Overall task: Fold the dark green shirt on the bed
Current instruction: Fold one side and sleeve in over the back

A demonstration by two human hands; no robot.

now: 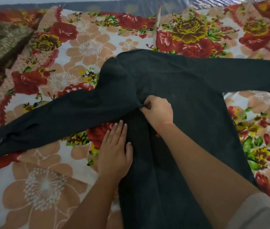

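Two grips in view, both at the shirt [172,76]. Dark green, laid out on the bed [51,187] over a floral sheet [89,45]. Shoulder end farthest from the camera, body running down toward the lower edge of view. Left sleeve [48,119] extended to the lower left, reaching the frame edge. Right sleeve [246,73] extended to the right, cut off by the frame edge.

Right grip [157,111]:
- Narrow, fingers curled, pinching a small bunch of cloth.
- Located near the middle of the shirt, where left sleeve meets body.
- Creases fanning out from the pinch.
- Red thread [164,124] round the wrist.

Left grip [114,149]:
- Wide and flat, palm down, holding nothing.
- Fingers straight and close together.
- Placed at the left edge of the body, just below the left sleeve.
- Fingertips touching the lower edge of that sleeve, thumb on the dark cloth, outer part of the palm over the sheet.

Surroundings:
- Brown patterned cloth [1,42] at the upper left of the bed.
- Grey band [97,5] along the far edge.
- Rolled grey cuff [260,212] on the right arm, lower right corner.
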